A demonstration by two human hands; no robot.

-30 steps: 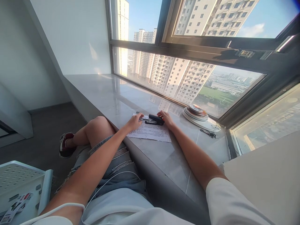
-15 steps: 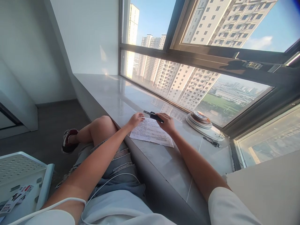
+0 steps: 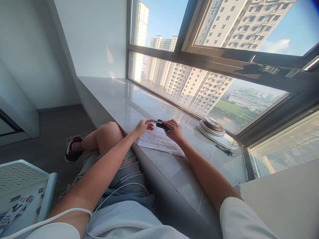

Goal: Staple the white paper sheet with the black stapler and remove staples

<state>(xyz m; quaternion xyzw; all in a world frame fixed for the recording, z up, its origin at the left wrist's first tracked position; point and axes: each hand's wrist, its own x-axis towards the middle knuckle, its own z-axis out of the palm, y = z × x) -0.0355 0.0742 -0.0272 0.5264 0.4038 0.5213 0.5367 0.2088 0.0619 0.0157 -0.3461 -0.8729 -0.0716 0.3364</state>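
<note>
Over the sheet of paper (image 3: 161, 142), my right hand (image 3: 175, 131) grips what looks like a black stapler (image 3: 163, 126), whose slim metal strip points left. At the far end of that strip, my left hand (image 3: 144, 127) has its thumb and forefinger closed on the tip, while its other fingers are loosely curled. Printed and handwritten lines cover the paper, which lies flat on the grey sill with its upper part hidden by the hands.
Stacked plates or round lids (image 3: 211, 128) stand on the sill (image 3: 104, 96) by the window, with a dark bunch of keys (image 3: 225, 151) beside them. A white cable (image 3: 119, 189) crosses my lap. At lower left is a white perforated cart (image 3: 22, 169) with printed cards.
My left fingers have closed on the metal strip's tip, where a gap showed before. The stapler and right hand have shifted slightly left.
</note>
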